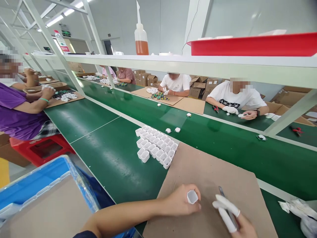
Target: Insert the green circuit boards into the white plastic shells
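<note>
My left hand (182, 200) is closed around a small white plastic housing (192, 197), its open end facing up, over the brown cardboard mat (210, 168). My right hand (231, 215), with white finger cots on the fingertips, grips metal tweezers (223, 195) just right of the housing. A cluster of several more white housings (156, 145) stands in rows on the green belt and the mat's far left corner.
The green conveyor belt (111, 158) runs away to the far left. A blue crate (49, 185) sits at my lower left. Other people work along both sides. A red tray (252, 44) and a glue bottle (141, 39) stand on the overhead shelf.
</note>
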